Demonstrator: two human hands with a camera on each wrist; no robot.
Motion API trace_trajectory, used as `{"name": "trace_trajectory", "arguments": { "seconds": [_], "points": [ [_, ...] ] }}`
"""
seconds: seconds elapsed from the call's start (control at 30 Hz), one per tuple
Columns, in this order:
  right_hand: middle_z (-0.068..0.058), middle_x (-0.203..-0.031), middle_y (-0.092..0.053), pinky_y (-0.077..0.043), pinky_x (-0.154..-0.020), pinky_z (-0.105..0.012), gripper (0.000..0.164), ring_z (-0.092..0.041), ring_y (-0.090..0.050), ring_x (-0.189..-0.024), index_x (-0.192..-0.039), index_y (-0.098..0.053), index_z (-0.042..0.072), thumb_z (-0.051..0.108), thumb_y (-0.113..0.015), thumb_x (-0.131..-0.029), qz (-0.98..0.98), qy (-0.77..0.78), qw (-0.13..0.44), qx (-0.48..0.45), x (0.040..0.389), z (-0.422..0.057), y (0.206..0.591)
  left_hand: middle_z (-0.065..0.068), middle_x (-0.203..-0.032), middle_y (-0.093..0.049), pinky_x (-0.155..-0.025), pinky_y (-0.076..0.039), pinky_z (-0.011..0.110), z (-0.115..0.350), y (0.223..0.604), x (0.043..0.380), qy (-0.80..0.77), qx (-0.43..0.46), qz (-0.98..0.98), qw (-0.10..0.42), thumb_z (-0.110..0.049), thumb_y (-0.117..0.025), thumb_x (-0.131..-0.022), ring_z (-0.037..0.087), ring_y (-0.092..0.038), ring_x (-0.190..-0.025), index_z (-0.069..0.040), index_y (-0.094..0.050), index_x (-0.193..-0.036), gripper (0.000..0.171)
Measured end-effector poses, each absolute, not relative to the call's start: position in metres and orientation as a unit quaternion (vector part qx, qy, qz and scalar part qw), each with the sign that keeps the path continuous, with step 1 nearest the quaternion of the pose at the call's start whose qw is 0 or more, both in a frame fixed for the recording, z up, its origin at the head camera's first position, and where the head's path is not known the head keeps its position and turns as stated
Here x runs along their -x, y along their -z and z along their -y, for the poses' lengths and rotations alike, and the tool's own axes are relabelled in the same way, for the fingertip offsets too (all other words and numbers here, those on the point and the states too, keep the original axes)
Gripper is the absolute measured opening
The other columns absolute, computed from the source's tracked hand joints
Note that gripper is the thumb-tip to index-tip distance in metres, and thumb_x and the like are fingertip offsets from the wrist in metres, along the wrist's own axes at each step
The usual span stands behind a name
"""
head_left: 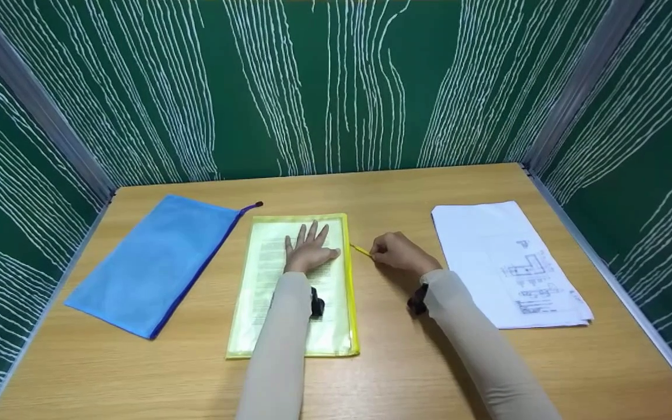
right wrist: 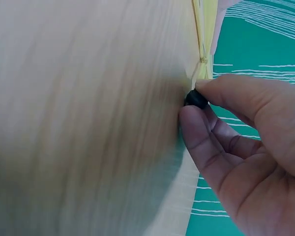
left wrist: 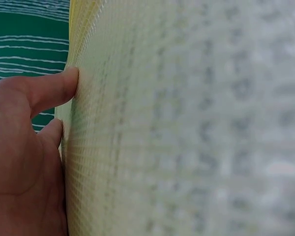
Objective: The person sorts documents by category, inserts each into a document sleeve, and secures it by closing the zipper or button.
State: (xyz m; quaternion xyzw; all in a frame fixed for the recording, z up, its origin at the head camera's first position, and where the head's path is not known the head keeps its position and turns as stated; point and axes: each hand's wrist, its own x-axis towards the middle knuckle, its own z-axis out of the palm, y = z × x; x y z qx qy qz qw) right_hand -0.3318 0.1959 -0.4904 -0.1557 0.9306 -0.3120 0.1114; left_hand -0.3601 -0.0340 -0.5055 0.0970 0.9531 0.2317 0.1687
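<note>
A clear mesh zip pouch (head_left: pixel 327 318) with yellow edging lies upright before me, printed sheets showing through it. Spread across its upper half, my left hand (head_left: pixel 308 255) presses it with straight fingers. In the left wrist view the pouch's mesh (left wrist: pixel 137 137) fills most of the picture, with the left thumb touching it. Just off the pouch's right edge, my right hand (head_left: pixel 401 252) holds the yellow zipper pull (head_left: pixel 361 251). The right wrist view shows thumb and forefinger pinching the pull's black end (right wrist: pixel 196 99). The zip's slider is too small to make out clearly.
At the left, a blue zip pouch (head_left: pixel 155 265) with a dark blue zip lies slanted on the wooden table (head_left: pixel 196 379). A stack of white papers (head_left: pixel 476 251) with printed drawings lies at the right, close to the right forearm. Green walls (head_left: pixel 371 87) enclose the table.
</note>
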Motion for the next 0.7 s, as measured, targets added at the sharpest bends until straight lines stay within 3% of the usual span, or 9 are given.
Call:
{"name": "trace_trajectory", "arguments": {
  "seconds": [0.7],
  "points": [
    [-0.006, -0.09, -0.071, -0.049, -0.066, -0.023, 0.011, -0.009, -0.054, -0.069, -0.093, -0.074, 0.007, 0.006, -0.064, -0.09, -0.926, 0.288, 0.134, 0.204, 0.3237, -0.2009, 0.4836, -0.006, -0.163, -0.002, -0.116, 0.011, 0.058, 0.0318, 0.5035, 0.3597, -0.227, -0.09, -0.955, 0.169, -0.052, -0.044, -0.093, 0.023, 0.007, -0.15, -0.031, -0.018, -0.155, 0.07]
  ]
}}
